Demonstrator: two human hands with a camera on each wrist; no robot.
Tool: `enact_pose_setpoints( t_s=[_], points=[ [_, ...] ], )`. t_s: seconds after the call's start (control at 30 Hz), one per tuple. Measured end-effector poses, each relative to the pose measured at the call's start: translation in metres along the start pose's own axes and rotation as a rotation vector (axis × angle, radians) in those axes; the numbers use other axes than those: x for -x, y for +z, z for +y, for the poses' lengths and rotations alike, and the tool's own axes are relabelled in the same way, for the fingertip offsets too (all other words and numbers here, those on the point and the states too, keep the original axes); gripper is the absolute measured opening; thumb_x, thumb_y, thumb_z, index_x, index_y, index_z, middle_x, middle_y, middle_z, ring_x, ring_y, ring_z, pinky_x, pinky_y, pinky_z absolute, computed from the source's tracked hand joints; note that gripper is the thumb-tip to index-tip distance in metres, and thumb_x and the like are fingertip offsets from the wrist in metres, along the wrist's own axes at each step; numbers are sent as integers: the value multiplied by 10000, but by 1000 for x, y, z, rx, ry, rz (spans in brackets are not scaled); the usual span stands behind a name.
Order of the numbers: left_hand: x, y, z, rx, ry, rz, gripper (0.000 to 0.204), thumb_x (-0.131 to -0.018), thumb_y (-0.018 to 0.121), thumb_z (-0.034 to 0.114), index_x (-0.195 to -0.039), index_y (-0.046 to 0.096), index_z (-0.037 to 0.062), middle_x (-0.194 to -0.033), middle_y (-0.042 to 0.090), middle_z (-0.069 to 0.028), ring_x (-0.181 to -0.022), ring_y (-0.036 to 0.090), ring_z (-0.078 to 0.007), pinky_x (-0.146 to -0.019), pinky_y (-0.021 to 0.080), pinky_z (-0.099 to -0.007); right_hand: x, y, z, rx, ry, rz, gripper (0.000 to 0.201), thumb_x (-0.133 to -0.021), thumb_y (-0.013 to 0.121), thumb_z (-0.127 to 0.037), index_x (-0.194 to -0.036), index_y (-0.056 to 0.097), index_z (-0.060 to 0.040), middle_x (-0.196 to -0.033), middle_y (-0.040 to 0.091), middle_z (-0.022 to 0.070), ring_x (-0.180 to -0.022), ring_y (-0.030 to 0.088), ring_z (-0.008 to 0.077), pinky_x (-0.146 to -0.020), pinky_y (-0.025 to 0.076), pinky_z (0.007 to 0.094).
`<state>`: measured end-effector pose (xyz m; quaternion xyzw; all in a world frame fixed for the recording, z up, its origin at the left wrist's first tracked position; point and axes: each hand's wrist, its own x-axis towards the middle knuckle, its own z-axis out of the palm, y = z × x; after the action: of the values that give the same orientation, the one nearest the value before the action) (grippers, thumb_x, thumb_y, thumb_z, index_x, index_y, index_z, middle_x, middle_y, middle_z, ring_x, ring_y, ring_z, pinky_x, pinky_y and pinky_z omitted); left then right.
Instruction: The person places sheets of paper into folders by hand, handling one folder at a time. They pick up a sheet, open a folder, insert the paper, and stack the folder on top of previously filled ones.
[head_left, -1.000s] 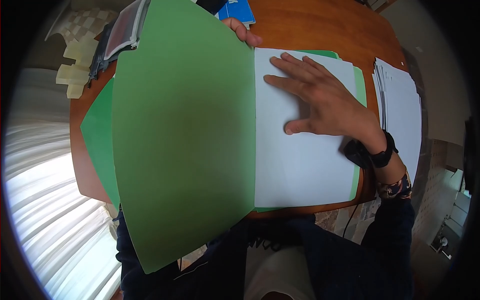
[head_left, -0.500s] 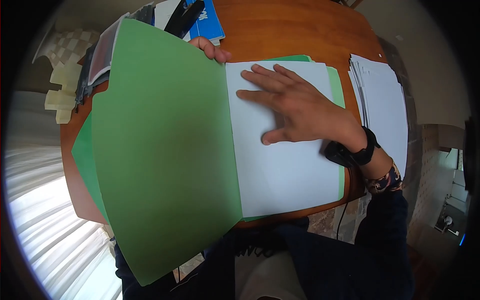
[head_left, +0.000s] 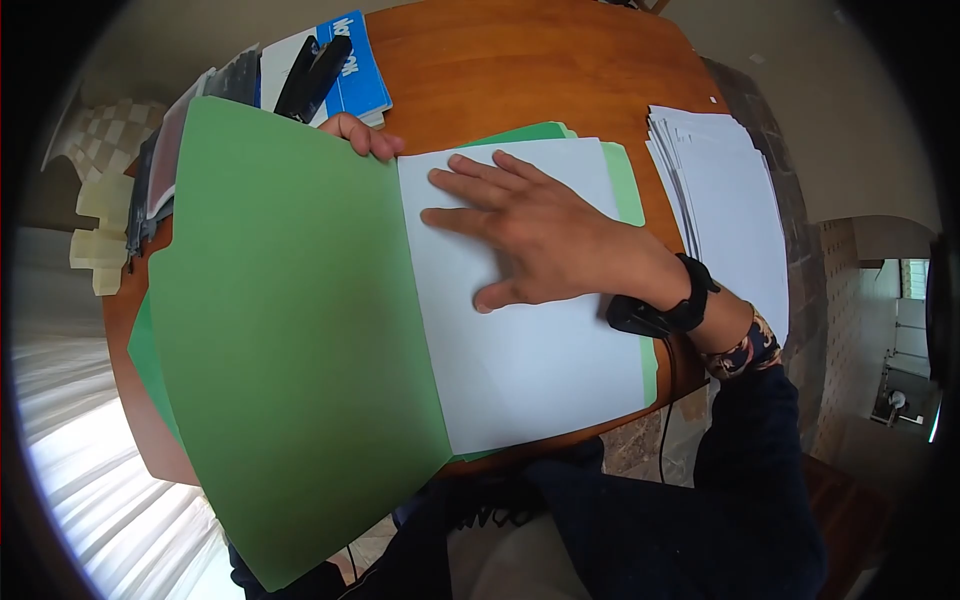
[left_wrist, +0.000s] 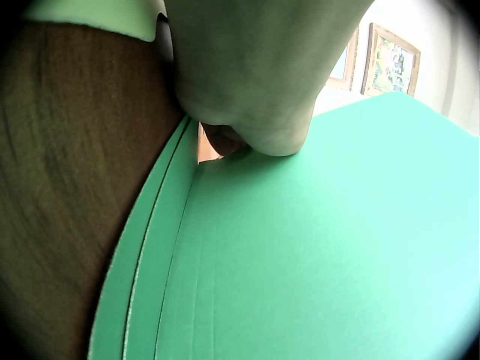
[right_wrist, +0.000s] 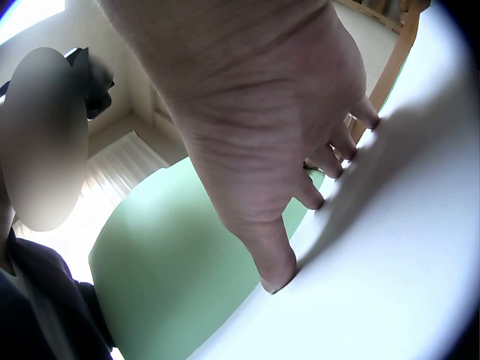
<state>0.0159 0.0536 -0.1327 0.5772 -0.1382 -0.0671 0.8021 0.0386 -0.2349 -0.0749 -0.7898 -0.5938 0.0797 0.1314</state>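
Note:
A green folder (head_left: pixel 290 330) stands with its cover raised to the left, and a white sheet of paper (head_left: pixel 530 375) lies on its right side. My right hand (head_left: pixel 545 240) rests spread over the paper; in the right wrist view its fingertips (right_wrist: pixel 281 274) touch the white surface. My left hand (head_left: pixel 362 135) is mostly hidden behind the cover, its curled fingers showing at the folder's top edge near the fold. In the left wrist view that hand (left_wrist: pixel 255 82) grips the folder at its fold, the thumb out of sight.
A stack of white papers (head_left: pixel 725 200) lies to the right on the wooden table (head_left: pixel 520 60). A black stapler (head_left: pixel 312 78) sits on a blue-and-white notebook (head_left: pixel 362 75) at the back left. More green folders (head_left: pixel 150 370) lie beneath the open one. A black cable (head_left: pixel 668 420) hangs from the right wrist.
The head view has shifted, so folder, hands and table appear further left and lower, and more of the notebook and stapler shows. Both hands keep their places on the folder and paper.

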Motion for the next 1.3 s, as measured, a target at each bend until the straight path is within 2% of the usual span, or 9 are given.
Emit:
enact_pose_setpoints(
  t_s=[0.2, 0.27, 0.6, 0.8, 0.9, 0.97, 1.0, 1.07, 1.3],
  points=[
    [0, 6, -6, -35, 39, 37, 239, -949, 652, 272, -993, 544, 63, -1061, 637, -114, -1261, 542, -257, -1034, 512, -404, -1, -2, -3, 3, 9, -20, 795, -742, 803, -372, -1425, 510, -90, -1541, 382, 189, -1473, 286, 322, -1218, 200, 488],
    [-2, 7, -4, 39, -47, 38, 289, -934, 677, 308, -1008, 540, 64, -1007, 623, -102, -1236, 534, -281, -1068, 436, -405, -1, -3, -3, -3, 6, -22, 797, -744, 802, -372, -1428, 506, -90, -1543, 380, 189, -1474, 285, 321, -1219, 198, 488],
    [-5, 3, -2, -9, -71, 3, 279, -952, 645, 302, -1029, 558, 49, -1002, 640, -126, -1201, 560, -295, -1088, 425, -418, -1, -4, -4, -6, 8, -30, 792, -747, 807, -364, -1424, 508, -82, -1542, 382, 189, -1471, 290, 318, -1215, 209, 490],
    [-11, -11, -12, -166, -4, -174, 271, -944, 652, 299, -1016, 551, 58, -994, 636, -126, -1197, 561, -298, -1127, 382, -446, -1, -7, -6, 12, 15, -40, 841, -709, 833, -350, -1443, 489, -123, -1558, 364, 159, -1470, 296, 310, -1211, 234, 506],
    [-3, 8, -25, -54, 171, 63, 224, -936, 649, 227, -940, 627, 4, -1001, 634, -136, -1086, 634, -292, -992, 505, -395, -1, -7, -5, 12, 13, -38, 841, -710, 831, -356, -1442, 490, -124, -1558, 363, 161, -1469, 298, 311, -1209, 236, 510],
    [-2, 18, -19, -72, 134, 207, 252, -931, 657, 257, -930, 621, 8, -949, 630, -126, -1007, 651, -279, -975, 505, -396, -1, -7, -6, 15, 13, -38, 841, -710, 831, -358, -1442, 490, -124, -1557, 365, 162, -1469, 299, 311, -1209, 236, 509],
    [-2, 18, -16, -69, 136, 204, 252, -931, 657, 257, -930, 621, 8, -949, 630, -126, -1007, 651, -279, -975, 505, -396, 0, -7, -6, 19, 11, -37, 842, -710, 832, -359, -1442, 490, -124, -1556, 367, 162, -1468, 300, 311, -1209, 236, 509],
    [-1, 16, -8, -116, 31, 87, 298, -945, 651, 350, -985, 540, 77, -967, 617, -98, -1164, 556, -269, -1115, 378, -433, 0, -8, -6, 19, 6, -37, 813, -734, 812, -371, -1434, 499, -102, -1547, 377, 173, -1467, 300, 314, -1213, 222, 497],
    [-3, 8, -2, -55, -26, -47, 286, -941, 660, 329, -1009, 546, 75, -1000, 621, -100, -1207, 536, -272, -1125, 370, -422, 0, -9, -1, -26, 6, -33, 750, -792, 773, -370, -1420, 505, -58, -1541, 372, 208, -1467, 290, 338, -1215, 206, 488]
  ],
)
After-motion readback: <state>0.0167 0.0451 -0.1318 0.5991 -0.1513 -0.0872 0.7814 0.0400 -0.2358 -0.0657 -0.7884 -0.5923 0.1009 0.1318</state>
